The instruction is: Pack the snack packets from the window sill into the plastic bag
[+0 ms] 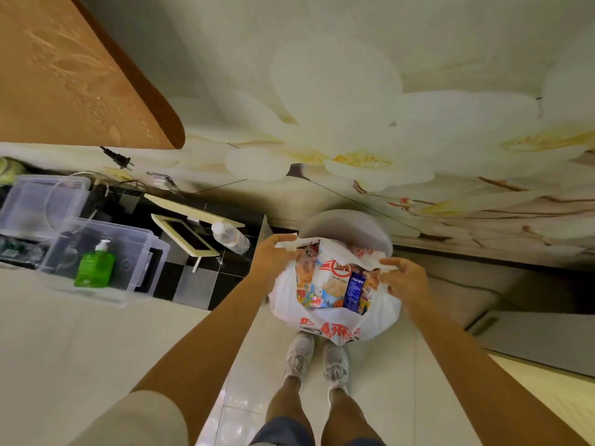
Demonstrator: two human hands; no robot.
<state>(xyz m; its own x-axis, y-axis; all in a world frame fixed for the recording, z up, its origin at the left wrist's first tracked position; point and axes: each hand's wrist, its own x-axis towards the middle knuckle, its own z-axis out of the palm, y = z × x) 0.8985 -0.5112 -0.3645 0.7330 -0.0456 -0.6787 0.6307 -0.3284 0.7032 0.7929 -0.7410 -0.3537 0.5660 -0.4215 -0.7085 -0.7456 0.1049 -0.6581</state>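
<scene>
Both hands on the plastic bag [335,312]: my left hand [276,255] grips the left handle, my right hand [404,278] pinches the right handle, mouth spread wide between them. Snack packets [335,284] sit inside the bag, piled up to the opening, a white packet and a blue one on top. Bag hangs over the floor, just above my shoes [317,360], in front of a round white stool [347,225]. Green pump bottle [95,265] and water bottle [231,236] off to the left.

Red characters on the plastic bag [335,328] (and its packets [335,281]) stay illegible.
</scene>
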